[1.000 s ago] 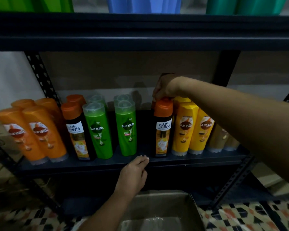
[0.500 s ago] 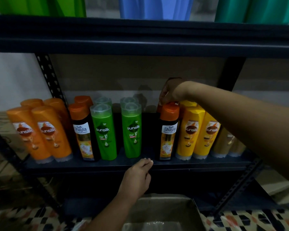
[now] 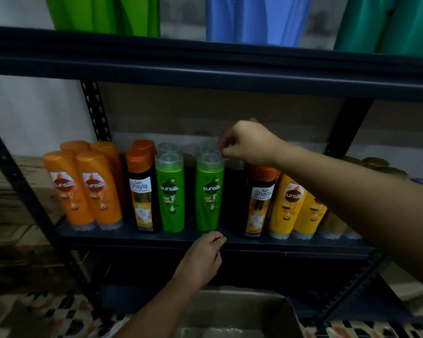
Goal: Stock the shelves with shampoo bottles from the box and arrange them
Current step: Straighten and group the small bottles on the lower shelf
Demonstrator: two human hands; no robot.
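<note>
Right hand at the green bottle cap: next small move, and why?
Probably nudge the right-hand green bottle toward the black bottle. The right hand has its fingers at that cap, a dark gap separates the two bottles, and the left hand rests on the shelf edge.

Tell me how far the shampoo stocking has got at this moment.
Done: orange bottles, green bottles and yellow bottles stand grouped on the shelf. In hand: right hand reaches among the caps. Left: one black bottle stands apart from its twin.
</note>
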